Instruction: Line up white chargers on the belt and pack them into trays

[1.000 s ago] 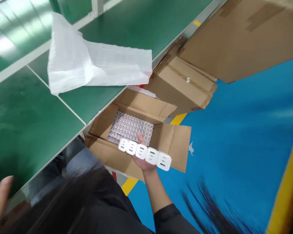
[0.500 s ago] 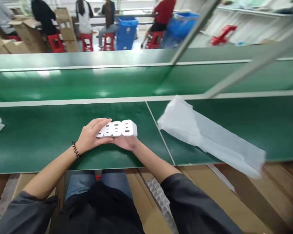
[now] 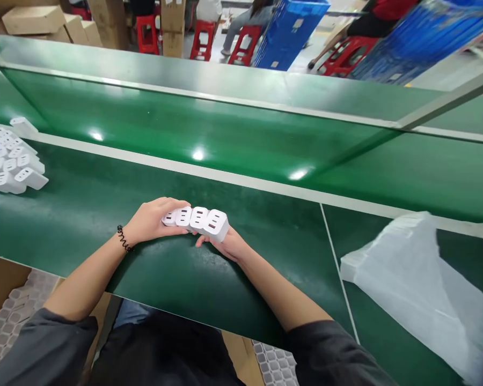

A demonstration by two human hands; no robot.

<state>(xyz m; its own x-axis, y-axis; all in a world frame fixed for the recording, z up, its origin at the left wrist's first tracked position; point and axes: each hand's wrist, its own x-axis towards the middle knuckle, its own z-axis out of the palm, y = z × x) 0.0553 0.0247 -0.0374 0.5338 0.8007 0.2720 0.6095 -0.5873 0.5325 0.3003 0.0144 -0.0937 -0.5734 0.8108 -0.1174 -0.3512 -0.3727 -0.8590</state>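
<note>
A row of several white USB chargers [image 3: 199, 217], port faces up, is held above the green bench at the middle of the view. My left hand [image 3: 155, 219] is closed round the left end of the row, thumb in front and fingers behind. My right hand [image 3: 230, 245] grips the right end from below and the side; most of its fingers are hidden under the chargers, and a fingertip shows in front. The rightmost charger tilts a little out of line with the others.
A pile of similar white chargers [image 3: 12, 161] lies at the left. A translucent white plastic bag [image 3: 410, 279] rests on the bench [image 3: 265, 279] at the right. Clear plastic trays [image 3: 276, 364] sit below the front edge. Seated people, red stools and blue crates [image 3: 290, 32] are beyond.
The view has swung left and tilted, bringing the charger pile into sight. My right hand has shifted slightly along the row's right end, and the row now slants down to the right.
</note>
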